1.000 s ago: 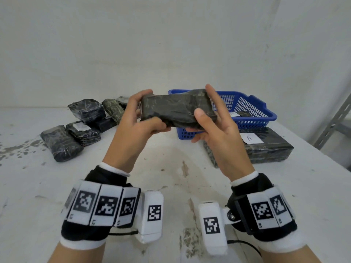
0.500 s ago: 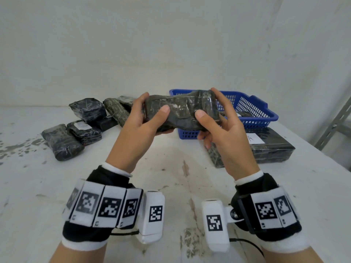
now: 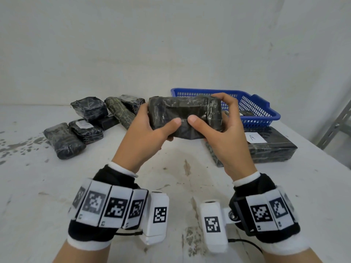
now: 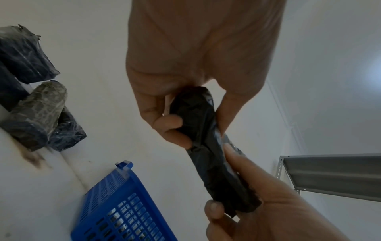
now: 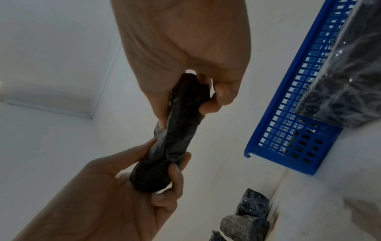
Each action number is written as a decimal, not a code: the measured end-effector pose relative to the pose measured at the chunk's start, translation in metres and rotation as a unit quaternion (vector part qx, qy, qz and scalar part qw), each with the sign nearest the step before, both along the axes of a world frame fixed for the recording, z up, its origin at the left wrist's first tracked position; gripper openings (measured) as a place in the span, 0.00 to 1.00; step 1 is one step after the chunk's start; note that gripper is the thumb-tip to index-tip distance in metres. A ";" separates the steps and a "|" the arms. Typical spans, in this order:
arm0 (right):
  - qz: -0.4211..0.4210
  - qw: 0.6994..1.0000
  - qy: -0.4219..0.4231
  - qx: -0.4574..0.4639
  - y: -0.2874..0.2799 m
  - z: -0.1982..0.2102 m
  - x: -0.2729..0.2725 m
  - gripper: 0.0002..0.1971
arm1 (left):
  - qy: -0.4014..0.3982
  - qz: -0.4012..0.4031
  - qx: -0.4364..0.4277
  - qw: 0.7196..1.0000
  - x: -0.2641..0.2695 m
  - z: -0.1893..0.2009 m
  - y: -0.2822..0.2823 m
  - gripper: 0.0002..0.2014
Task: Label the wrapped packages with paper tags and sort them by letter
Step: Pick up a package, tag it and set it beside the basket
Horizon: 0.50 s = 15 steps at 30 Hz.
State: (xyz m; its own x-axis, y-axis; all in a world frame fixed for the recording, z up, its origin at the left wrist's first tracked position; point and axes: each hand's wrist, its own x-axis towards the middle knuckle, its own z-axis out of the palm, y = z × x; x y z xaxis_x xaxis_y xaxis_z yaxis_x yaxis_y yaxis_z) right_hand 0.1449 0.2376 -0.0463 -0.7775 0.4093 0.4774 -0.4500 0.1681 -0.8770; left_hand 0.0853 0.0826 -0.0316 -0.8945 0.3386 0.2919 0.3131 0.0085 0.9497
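A black wrapped package (image 3: pixel 185 115) (image 4: pixel 208 146) (image 5: pixel 177 128) hangs above the table, held between both hands. My left hand (image 3: pixel 146 133) (image 4: pixel 179 104) grips its left end, thumb on the near face. My right hand (image 3: pixel 222 133) (image 5: pixel 191 96) grips its right end, thumb on the near face and fingers curled over the top. No tag shows on it. A large flat black package (image 3: pixel 269 150) with a white tag (image 3: pixel 253 138) marked A lies on the table to the right. Several smaller wrapped packages (image 3: pixel 89 122) lie at the back left, one bearing a white tag (image 3: pixel 83 124).
A blue plastic basket (image 3: pixel 252 105) (image 4: pixel 115 203) (image 5: pixel 288 117) stands at the back right behind the large package, with something dark inside. The white table (image 3: pixel 171 177) is stained. A grey metal shelf (image 4: pixel 329 174) stands off the table's right side. White walls close the back.
Both hands turned the package so its broad face is toward me and lowered it a little. Both thumbs moved onto the near face, close together.
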 end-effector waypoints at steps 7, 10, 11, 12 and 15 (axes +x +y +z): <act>0.018 0.999 0.010 -0.029 -0.002 0.002 0.001 0.17 | -0.005 0.014 0.010 1.000 0.000 0.000 0.001 0.21; 0.026 0.999 0.011 -0.028 -0.002 0.004 0.002 0.12 | -0.002 0.016 0.004 1.000 0.000 0.001 0.000 0.20; 0.030 0.999 0.010 -0.030 -0.002 0.005 0.003 0.10 | -0.007 0.011 0.004 1.000 0.000 0.002 -0.001 0.19; 0.032 0.999 0.010 -0.033 -0.002 0.005 0.004 0.09 | -0.013 0.006 0.003 1.000 0.001 0.002 -0.002 0.19; 0.025 0.999 0.010 -0.029 0.000 0.005 0.004 0.10 | -0.021 0.002 -0.011 1.000 0.000 0.003 -0.004 0.16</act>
State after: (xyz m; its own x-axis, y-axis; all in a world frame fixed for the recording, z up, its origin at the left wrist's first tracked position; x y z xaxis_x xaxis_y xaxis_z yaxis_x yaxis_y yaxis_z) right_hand 0.1489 0.2377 -0.0409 -0.7884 0.3967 0.4703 -0.4745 0.0946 -0.8752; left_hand 0.0848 0.0790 -0.0289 -0.9068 0.3417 0.2467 0.2729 0.0300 0.9616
